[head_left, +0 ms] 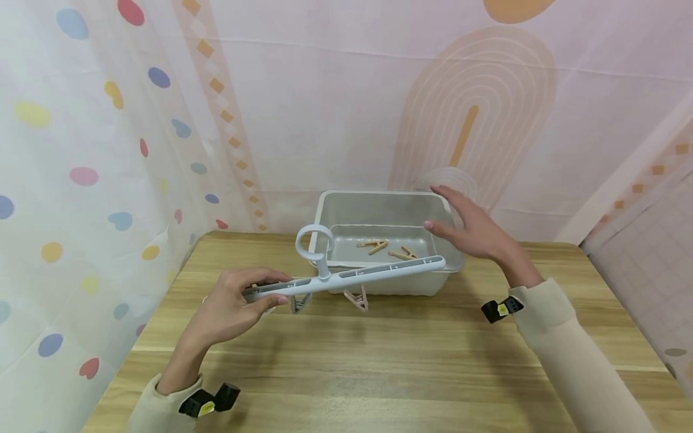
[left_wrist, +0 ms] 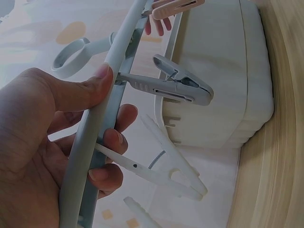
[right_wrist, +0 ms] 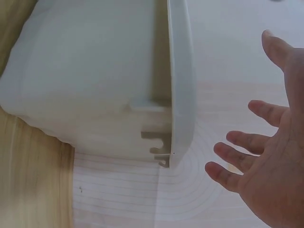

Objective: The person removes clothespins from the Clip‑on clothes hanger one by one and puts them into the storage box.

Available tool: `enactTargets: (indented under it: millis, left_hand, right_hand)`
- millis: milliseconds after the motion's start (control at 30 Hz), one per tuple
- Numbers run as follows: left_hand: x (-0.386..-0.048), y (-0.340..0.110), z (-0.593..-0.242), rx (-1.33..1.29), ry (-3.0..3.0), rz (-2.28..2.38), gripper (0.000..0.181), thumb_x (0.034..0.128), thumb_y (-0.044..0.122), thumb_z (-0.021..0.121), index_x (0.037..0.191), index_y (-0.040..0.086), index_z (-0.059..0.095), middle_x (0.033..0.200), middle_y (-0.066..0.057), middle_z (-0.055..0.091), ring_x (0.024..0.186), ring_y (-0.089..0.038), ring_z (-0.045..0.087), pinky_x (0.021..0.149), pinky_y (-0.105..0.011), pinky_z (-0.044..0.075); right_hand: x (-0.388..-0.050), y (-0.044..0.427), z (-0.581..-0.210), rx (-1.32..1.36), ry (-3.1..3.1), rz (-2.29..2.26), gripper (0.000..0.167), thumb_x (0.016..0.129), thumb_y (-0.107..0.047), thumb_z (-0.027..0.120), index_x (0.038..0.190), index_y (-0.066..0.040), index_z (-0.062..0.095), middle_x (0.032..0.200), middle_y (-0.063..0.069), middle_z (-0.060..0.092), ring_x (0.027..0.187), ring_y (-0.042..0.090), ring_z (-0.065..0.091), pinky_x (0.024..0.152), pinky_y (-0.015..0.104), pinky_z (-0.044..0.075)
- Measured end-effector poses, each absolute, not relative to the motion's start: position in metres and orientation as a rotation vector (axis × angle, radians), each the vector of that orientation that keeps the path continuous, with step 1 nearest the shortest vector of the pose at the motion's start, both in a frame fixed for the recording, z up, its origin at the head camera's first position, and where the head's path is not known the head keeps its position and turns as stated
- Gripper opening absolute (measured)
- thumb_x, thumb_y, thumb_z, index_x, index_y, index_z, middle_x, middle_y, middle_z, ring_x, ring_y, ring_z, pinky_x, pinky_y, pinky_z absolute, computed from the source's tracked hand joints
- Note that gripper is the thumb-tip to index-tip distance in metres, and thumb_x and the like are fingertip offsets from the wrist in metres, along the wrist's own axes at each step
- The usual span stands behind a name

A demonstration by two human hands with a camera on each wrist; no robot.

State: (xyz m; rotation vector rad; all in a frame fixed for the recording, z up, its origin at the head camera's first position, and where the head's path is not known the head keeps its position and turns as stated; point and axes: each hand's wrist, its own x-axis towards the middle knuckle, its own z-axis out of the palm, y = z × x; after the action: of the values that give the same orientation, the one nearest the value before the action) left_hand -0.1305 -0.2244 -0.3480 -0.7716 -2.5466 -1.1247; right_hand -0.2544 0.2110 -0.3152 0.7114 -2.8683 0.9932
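My left hand [head_left: 230,307] grips one end of a light blue clip hanger [head_left: 390,272], thumb on the near side and fingers behind. The hanger's bar slants in front of a whitish plastic bin [head_left: 379,209], its round hook [head_left: 303,255] upward. Below the bar hang a grey clip [left_wrist: 175,90], a pinkish clip [head_left: 357,299] and a white clip [left_wrist: 152,175]; part of another pale clip shows at the left wrist view's lower edge. My right hand [head_left: 471,231] hovers at the bin's right rim, fingers spread, holding nothing. Two tan clips [head_left: 373,246] lie inside the bin.
The bin stands at the back of a wooden table [head_left: 346,367], close to a patterned curtain [head_left: 325,120]. Another patterned cloth [head_left: 81,240] hangs along the left side. Dark wrist devices [head_left: 211,402] sit at both sleeves.
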Motion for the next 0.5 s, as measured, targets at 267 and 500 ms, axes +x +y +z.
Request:
enactTargets:
  millis: [267,500]
  left_hand:
    - [-0.13,-0.226,-0.349,-0.774,-2.541,-1.128,0.029,0.0825,0.01,0.086,0.108,0.022,0.078,0.097,0.008,0.077,0.068,-0.004,0.06,0.061,-0.02,0.047]
    - [-0.13,-0.226,-0.35,-0.773,-2.533,-1.137,0.03,0.0818,0.009,0.086,0.108,0.021,0.078,0.095,0.007,0.078,0.066,-0.004,0.059,0.059,-0.02,0.047]
  right_hand:
    - [-0.242,0.211,-0.324,0.728,-2.833,1.001,0.078,0.1,-0.045,0.064,0.164,-0.022,0.025,0.172,0.011,0.019,0.158,0.037,0.017,0.123,0.065,0.018]
    - [-0.23,0.213,-0.328,0.736,-2.802,1.025,0.08,0.1,-0.045,0.064,0.165,-0.024,0.021,0.173,0.006,0.017,0.159,0.034,0.014,0.122,0.066,0.019]
